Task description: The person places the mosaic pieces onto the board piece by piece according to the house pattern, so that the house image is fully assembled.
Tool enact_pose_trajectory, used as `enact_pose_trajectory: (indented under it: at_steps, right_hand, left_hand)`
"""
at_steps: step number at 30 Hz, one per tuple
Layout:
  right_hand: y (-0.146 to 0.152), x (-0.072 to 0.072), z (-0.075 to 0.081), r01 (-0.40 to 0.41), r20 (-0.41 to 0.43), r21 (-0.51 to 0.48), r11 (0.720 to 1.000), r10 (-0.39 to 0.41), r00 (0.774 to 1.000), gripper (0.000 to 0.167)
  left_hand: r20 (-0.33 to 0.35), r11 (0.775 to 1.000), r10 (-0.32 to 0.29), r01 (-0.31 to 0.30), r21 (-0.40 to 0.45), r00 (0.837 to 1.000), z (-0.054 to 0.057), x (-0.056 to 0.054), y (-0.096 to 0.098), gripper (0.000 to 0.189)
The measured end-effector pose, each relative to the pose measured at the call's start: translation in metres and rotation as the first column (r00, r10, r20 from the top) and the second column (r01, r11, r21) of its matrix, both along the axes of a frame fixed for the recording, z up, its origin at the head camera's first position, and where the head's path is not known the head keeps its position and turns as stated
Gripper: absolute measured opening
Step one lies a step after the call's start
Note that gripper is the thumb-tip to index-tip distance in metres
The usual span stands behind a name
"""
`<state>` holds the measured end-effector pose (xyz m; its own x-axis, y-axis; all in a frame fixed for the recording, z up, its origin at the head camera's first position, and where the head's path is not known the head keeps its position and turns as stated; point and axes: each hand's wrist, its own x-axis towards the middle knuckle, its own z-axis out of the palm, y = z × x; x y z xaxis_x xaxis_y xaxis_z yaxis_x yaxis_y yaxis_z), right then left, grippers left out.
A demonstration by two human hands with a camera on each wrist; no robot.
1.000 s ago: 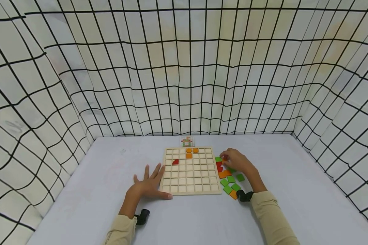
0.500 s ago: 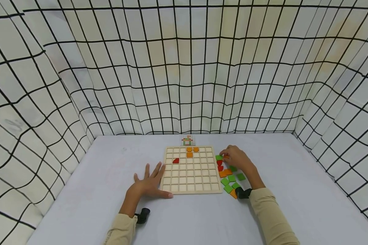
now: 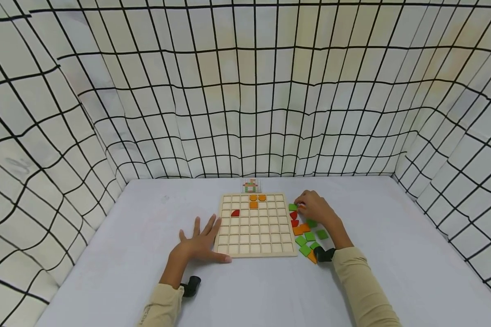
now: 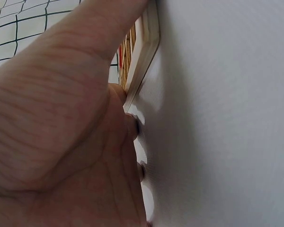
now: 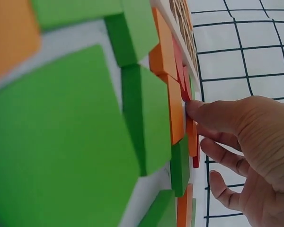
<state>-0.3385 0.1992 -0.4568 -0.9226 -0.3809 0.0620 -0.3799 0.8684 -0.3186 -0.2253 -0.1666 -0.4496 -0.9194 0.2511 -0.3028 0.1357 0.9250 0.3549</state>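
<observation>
My left hand lies with fingers spread at the left side of a wooden grid board; its thumb reaches along the front edge. On the board are two orange round pieces, an orange square and a red quarter-circle piece. Right of the board, my right hand pinches an orange tile between thumb and curled fingers, low among the loose pieces; the fingers partly hide it. Beside it lie a green tile and two red pieces.
Several loose green tiles and orange tiles lie along the board's right side. A small printed pattern card lies behind the board. White cloth covers the table, and black netting hangs around it.
My right hand stays over the loose pieces, with slight finger movement at the orange tile. The left hand keeps its place. The head view has shifted slightly.
</observation>
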Motion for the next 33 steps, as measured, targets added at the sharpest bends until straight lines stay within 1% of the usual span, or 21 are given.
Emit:
enact_pose_trajectory:
  at_steps: [4, 7, 10, 14, 16, 18, 21, 26, 33]
  right_hand:
    - [-0.001, -0.001, -0.001, -0.014, -0.002, -0.014, 1.0, 0.014, 1.0, 0.025]
    - [-0.003, -0.002, 0.0, -0.018, -0.02, -0.02, 1.0, 0.018, 1.0, 0.022]
    - [-0.004, -0.003, 0.002, -0.017, -0.037, 0.009, 1.0, 0.017, 0.999, 0.021]
    - [-0.005, -0.003, 0.004, -0.012, -0.029, 0.062, 0.998, 0.013, 0.999, 0.028]
    - [-0.005, -0.003, 0.005, -0.009, -0.02, 0.069, 0.998, 0.01, 1.0, 0.03]
    - [-0.005, -0.003, 0.006, -0.006, -0.018, 0.064, 0.998, 0.007, 1.0, 0.03]
    - [-0.004, -0.001, 0.007, -0.024, -0.029, 0.029, 0.999, 0.025, 0.999, 0.029]
    - [-0.01, 0.0, 0.014, -0.09, -0.051, -0.058, 0.994, 0.087, 0.995, 0.026]
    - [-0.03, 0.0, 0.02, -0.137, -0.025, -0.076, 0.988, 0.135, 0.991, 0.026]
  left_hand:
    - [0.004, 1.0, -0.003, 0.003, -0.003, 1.0, 0.001, 0.0, 0.0, 0.123]
    - [0.005, 1.0, -0.002, 0.002, 0.0, 1.0, 0.003, 0.0, 0.001, 0.123]
    - [0.008, 1.0, 0.002, -0.002, 0.001, 1.0, 0.004, 0.001, 0.001, 0.123]
    - [0.006, 1.0, 0.006, -0.006, -0.001, 1.0, 0.005, 0.001, 0.001, 0.122]
    - [0.005, 1.0, 0.006, -0.006, -0.007, 1.0, 0.005, 0.001, 0.0, 0.122]
    - [0.004, 1.0, 0.004, -0.004, -0.004, 1.0, 0.004, 0.001, 0.0, 0.122]
    - [0.006, 1.0, 0.004, -0.004, -0.005, 1.0, 0.004, 0.002, -0.001, 0.122]
    - [0.002, 1.0, 0.007, -0.007, -0.006, 1.0, 0.003, 0.002, -0.002, 0.123]
    - [0.005, 1.0, 0.001, -0.001, 0.005, 1.0, 0.001, 0.002, -0.001, 0.122]
